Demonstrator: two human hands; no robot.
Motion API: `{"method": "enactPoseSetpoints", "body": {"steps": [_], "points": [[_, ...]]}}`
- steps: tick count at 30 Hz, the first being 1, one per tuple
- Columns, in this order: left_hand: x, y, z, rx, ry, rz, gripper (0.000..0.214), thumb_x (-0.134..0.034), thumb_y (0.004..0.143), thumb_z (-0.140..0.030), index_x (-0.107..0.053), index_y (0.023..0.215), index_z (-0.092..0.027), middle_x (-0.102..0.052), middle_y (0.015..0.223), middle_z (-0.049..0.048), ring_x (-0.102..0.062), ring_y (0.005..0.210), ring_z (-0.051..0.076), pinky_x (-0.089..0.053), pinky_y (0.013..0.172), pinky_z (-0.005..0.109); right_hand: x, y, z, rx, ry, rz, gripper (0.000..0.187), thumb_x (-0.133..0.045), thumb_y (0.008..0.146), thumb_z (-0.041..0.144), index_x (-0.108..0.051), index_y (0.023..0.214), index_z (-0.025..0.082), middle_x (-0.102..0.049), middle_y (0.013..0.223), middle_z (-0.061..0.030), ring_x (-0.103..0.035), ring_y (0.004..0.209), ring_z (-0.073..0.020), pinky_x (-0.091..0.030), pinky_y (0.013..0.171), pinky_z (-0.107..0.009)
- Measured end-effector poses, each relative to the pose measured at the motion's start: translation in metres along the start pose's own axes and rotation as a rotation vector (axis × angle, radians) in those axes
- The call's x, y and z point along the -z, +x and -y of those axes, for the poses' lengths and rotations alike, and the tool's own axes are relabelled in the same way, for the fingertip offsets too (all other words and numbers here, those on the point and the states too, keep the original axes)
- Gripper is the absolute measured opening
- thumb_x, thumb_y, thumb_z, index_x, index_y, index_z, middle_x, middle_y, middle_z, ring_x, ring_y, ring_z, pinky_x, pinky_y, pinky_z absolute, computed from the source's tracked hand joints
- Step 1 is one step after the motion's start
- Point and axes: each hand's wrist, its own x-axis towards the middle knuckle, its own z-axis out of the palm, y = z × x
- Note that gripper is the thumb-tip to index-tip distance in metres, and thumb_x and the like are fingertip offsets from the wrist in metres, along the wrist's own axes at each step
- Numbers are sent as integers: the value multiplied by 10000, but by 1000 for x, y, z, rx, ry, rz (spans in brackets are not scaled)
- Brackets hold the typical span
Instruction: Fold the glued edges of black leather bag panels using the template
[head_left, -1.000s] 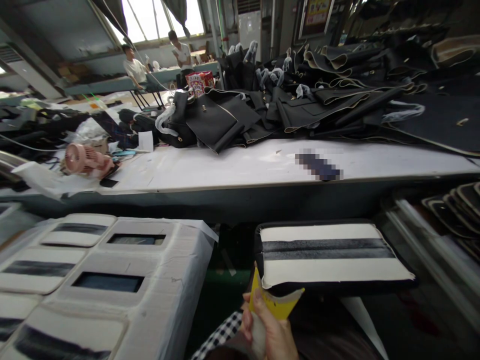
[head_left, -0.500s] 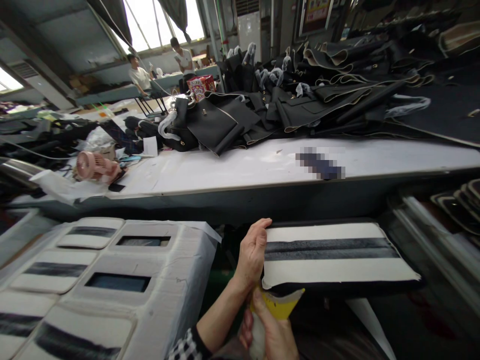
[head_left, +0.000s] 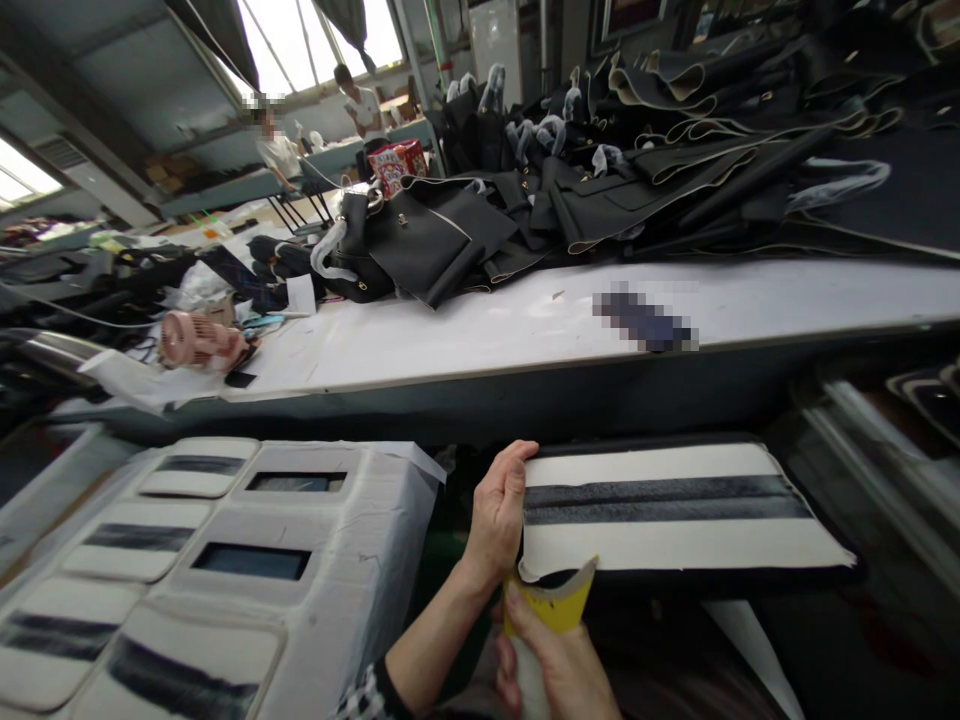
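Observation:
My left hand point(head_left: 496, 515) is closed on the left end of a cream panel point(head_left: 660, 545) with a dark stripe along its middle. Black material shows around the panel's edges. Just below that hand, my right hand point(head_left: 559, 660) wraps the pale handle of a yellow-headed scraper-like tool point(head_left: 559, 603). The tool's curved, concave edge lies at the panel's lower left corner; whether it touches cannot be made out. Left of my hands, several smaller cream pieces point(head_left: 135, 550) with dark stripes lie on a pale covered surface point(head_left: 360, 570).
Beyond the panel runs a long white table point(head_left: 420, 335), heaped with black bag pieces point(head_left: 645, 190). A pink fan point(head_left: 196, 340) stands at its left. Two rectangular openings, including a lower opening point(head_left: 251, 562), show in the pale surface. Two people work far back near the windows.
The tool in my right hand has shifted slightly left relative to the panel, its tip tilting up a little. My left hand keeps its hold. The view has moved slightly.

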Motion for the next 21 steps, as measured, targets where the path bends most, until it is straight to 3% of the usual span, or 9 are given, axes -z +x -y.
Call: {"method": "enactPoseSetpoints", "body": {"steps": [6,13,21], "points": [[0,1,-1,32,-4,-2,392,-352,1012,-395,-654,1174,-204,-609,1289,50,-512,1243,190,-346,1096,324,5,4,2,-26,-16,44,640,-766,579,726,-620,745,126,-498,427,19,-428,317,-92,-320,350,-199],[-2,1,-3,59,-4,-21,389,-349,1013,-403,-667,1142,-222,-634,1247,41,-543,1200,199,-371,1064,332,-3,3,0,76,-13,-43,629,-762,607,712,-620,712,108,-493,424,21,-422,312,-69,-302,358,-174],[-3,0,-1,68,13,-25,378,-352,1017,-378,-673,1141,-221,-622,1269,33,-511,1242,186,-336,1100,323,2,-1,11,-7,-15,-2,585,-777,609,680,-626,702,123,-491,411,18,-411,304,-78,-302,346,-182]]}}
